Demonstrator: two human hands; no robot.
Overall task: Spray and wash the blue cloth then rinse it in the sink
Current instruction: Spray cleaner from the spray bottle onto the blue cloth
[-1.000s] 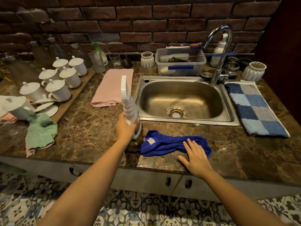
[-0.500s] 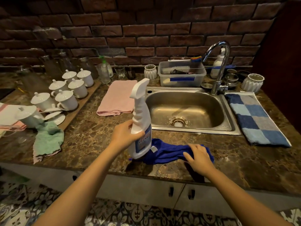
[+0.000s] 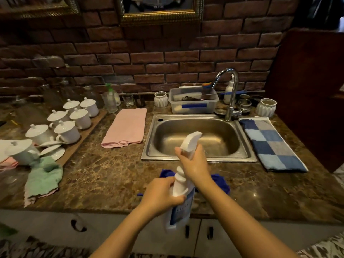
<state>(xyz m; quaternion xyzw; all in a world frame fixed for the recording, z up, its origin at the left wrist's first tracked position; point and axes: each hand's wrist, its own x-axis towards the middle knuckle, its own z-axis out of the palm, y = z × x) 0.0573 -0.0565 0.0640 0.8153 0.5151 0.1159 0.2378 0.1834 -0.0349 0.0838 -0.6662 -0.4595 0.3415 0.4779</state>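
Now both your hands grip the white spray bottle (image 3: 181, 190) — left hand (image 3: 161, 195) clasping its body, right hand (image 3: 194, 164) wrapped round the neck — above the blue cloth (image 3: 220, 184) crumpled on the worktop (image 3: 111, 175) before the sink (image 3: 197, 140).

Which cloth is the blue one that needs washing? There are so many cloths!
Start at the metal sink in the middle of the brown stone counter. Come straight toward the counter's front edge, below the two hands holding the white spray bottle. The blue cloth lies crumpled there, plain dark blue, unlike the flat checked towel right of the sink or the pink cloth and green cloth to its left.
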